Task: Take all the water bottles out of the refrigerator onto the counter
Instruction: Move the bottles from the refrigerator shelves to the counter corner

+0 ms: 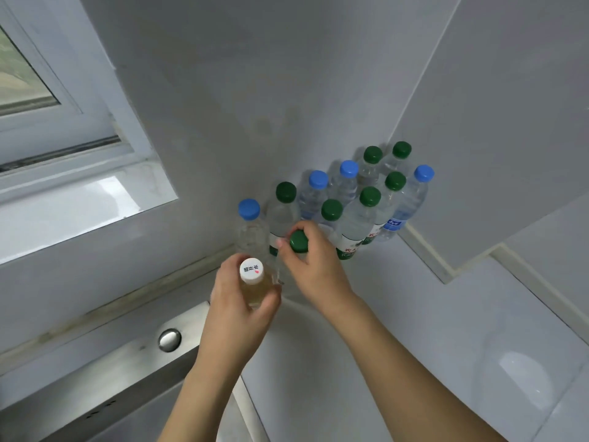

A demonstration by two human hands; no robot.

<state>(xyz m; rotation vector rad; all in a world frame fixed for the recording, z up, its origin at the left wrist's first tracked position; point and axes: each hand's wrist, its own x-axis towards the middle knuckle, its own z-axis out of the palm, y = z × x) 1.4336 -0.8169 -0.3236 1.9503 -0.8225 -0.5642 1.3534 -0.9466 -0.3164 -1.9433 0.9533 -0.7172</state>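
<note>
Left hand [237, 301] grips an upright white-capped bottle [252, 282] at the counter's [398, 314] near edge, while right hand [314, 260] clasps an upright green-capped bottle [298, 241] just beyond it (nearer the standing bottle cluster [350, 199], against the corner walls).

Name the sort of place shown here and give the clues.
Probably a kitchen: a white counter in a tiled corner, a steel sink rim beside it, and a window above.
</note>
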